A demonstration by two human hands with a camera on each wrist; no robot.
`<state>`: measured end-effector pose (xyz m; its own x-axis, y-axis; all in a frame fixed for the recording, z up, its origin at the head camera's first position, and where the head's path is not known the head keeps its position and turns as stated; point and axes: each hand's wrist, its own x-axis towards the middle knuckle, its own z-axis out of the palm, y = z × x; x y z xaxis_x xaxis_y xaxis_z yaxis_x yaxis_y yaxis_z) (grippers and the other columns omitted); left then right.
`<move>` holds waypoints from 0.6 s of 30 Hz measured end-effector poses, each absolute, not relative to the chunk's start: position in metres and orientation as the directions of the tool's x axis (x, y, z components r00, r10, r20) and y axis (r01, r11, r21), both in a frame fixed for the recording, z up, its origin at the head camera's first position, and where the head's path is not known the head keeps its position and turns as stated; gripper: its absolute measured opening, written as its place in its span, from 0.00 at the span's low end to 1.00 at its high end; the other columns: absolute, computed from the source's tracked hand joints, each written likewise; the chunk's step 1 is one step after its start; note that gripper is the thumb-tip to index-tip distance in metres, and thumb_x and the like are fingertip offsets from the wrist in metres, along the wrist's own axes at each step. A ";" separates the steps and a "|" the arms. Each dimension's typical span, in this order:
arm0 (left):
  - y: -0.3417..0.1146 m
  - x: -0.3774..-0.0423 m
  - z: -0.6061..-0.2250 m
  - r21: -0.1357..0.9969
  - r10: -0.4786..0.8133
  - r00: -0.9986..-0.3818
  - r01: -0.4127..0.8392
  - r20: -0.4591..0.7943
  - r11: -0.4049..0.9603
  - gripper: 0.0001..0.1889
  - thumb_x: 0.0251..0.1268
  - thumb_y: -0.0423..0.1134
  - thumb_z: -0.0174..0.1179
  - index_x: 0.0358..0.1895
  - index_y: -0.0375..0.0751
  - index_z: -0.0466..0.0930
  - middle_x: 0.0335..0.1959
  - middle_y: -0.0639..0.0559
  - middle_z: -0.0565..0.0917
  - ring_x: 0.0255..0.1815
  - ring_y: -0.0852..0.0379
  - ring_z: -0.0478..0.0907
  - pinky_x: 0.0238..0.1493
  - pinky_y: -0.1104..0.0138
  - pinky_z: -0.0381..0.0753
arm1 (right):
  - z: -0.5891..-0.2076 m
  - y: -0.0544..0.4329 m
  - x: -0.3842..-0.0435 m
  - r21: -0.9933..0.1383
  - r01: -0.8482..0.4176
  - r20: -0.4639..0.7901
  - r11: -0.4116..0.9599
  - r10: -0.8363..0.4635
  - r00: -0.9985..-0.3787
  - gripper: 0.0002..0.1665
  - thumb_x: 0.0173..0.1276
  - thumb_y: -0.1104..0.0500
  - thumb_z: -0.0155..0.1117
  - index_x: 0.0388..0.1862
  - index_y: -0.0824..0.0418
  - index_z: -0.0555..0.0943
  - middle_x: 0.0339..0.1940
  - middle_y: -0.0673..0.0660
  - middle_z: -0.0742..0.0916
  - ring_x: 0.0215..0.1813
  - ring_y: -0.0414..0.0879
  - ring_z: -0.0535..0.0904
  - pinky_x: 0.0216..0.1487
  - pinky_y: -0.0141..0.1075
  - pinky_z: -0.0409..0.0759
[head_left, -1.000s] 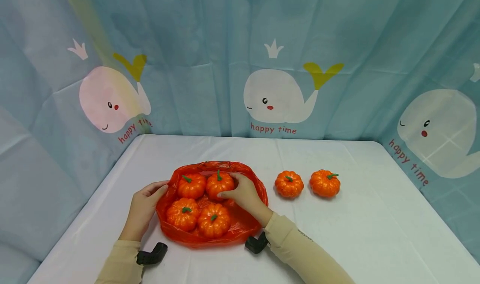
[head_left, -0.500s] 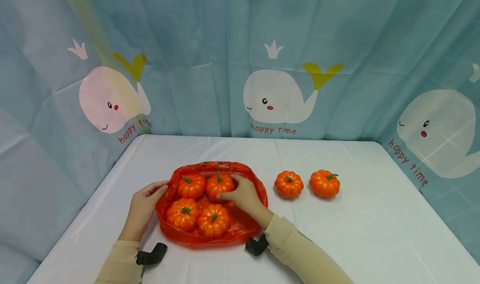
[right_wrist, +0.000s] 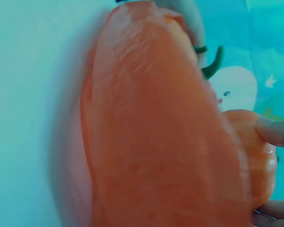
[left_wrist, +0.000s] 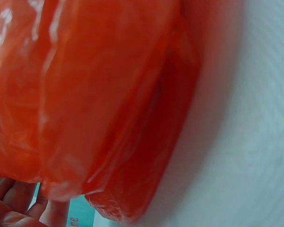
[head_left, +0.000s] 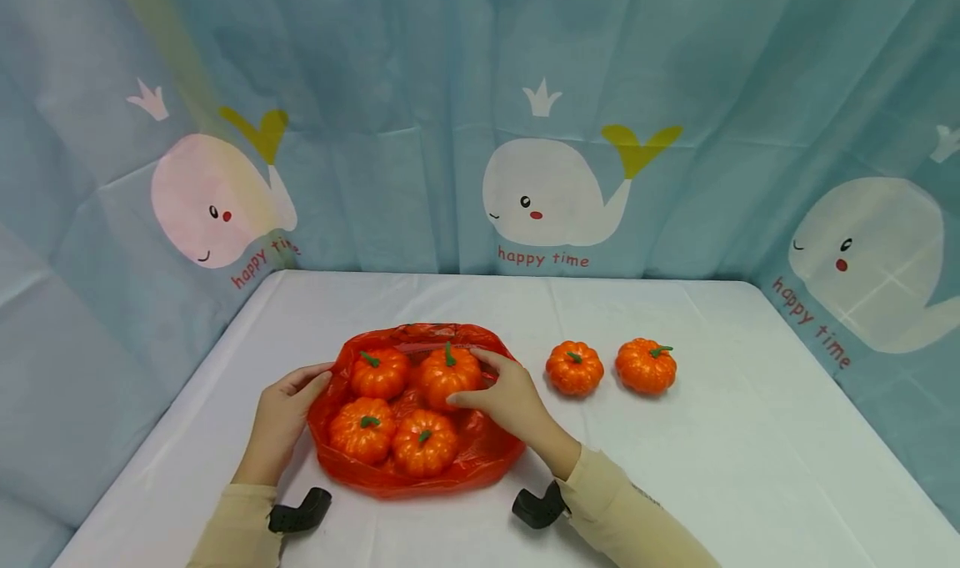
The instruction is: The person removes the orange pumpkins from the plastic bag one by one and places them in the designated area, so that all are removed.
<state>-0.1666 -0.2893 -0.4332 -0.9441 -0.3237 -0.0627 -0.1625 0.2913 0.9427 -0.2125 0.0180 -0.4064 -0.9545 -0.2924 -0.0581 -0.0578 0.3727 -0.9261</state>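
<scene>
A red plastic bag [head_left: 382,489] stands with its mouth wide apart on the white table, several small orange toy pumpkins inside it. My left hand [head_left: 279,418] holds the bag's left rim; in the left wrist view its fingers [left_wrist: 19,198] show below the red plastic. With thumb and fingers my right hand [head_left: 517,397] grips the back right pumpkin [head_left: 448,378], which sits slightly raised within the mouth. That same pumpkin [right_wrist: 258,165] appears between thumb and fingers in the right wrist view. The other pumpkins [head_left: 424,443] lie apart from my hands.
Two more orange pumpkins stand on the table right of the bag, one nearer [head_left: 574,369] and one farther right [head_left: 646,366]. A blue curtain [head_left: 375,118] with whale prints hangs behind the table [head_left: 712,451]. Black wrist devices [head_left: 540,508] sit at both cuffs.
My right hand has moved a little right and up with the gripped pumpkin, away from the back left one. My left hand stays at the bag's rim.
</scene>
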 end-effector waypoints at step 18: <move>-0.289 -0.165 -0.431 0.945 -0.330 -0.941 -0.179 -0.082 0.275 0.30 0.72 0.57 0.55 0.65 0.38 0.76 0.42 0.80 0.78 0.52 0.76 0.71 0.48 0.87 0.74 | -0.389 0.073 -0.186 -0.958 0.014 -0.083 0.285 -0.231 -0.969 0.43 0.50 0.55 0.82 0.67 0.55 0.77 0.70 0.57 0.77 0.68 0.58 0.77 0.62 0.47 0.80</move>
